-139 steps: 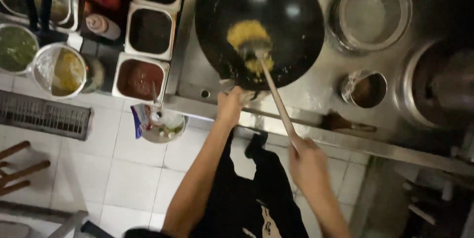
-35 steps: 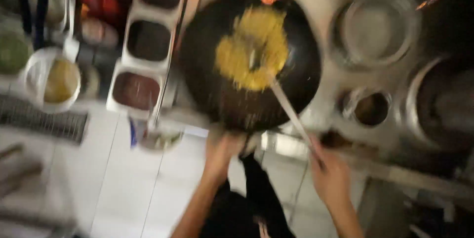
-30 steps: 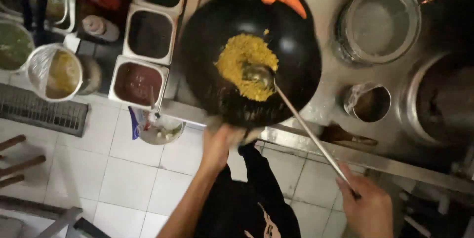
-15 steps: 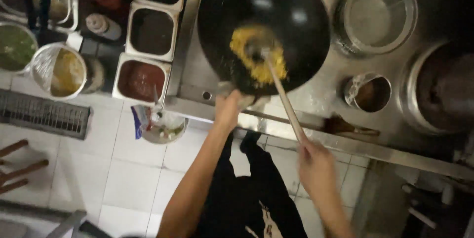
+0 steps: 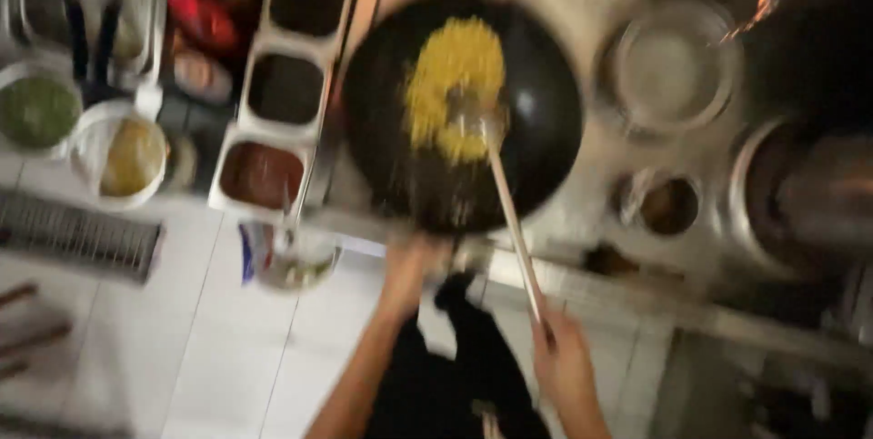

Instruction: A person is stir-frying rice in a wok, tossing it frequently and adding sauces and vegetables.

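Compared with half a second earlier, the black wok (image 5: 464, 111) sits farther from the person and the yellow rice (image 5: 453, 89) has spread up its far wall instead of lying heaped near the centre; the whole view is smeared by motion. The change reads as a toss in mid-stroke, with the stirring well under way and the rice loose rather than clumped.

Left hand (image 5: 414, 257): at the wok's near rim, closed around what appears to be its handle, though blur hides the individual fingers.

Right hand (image 5: 562, 362): wrapped around the end of the long ladle (image 5: 509, 211), whose bowl rests in the rice at the wok's centre.

Surroundings: to the left of the wok stand rectangular steel condiment tubs (image 5: 282, 89) holding dark and reddish contents; farther left, round bowls (image 5: 118, 152) of yellow and green ingredients. To the right, a round steel pot (image 5: 677, 70) and a small steel cup (image 5: 664, 202) sit on the stove top.
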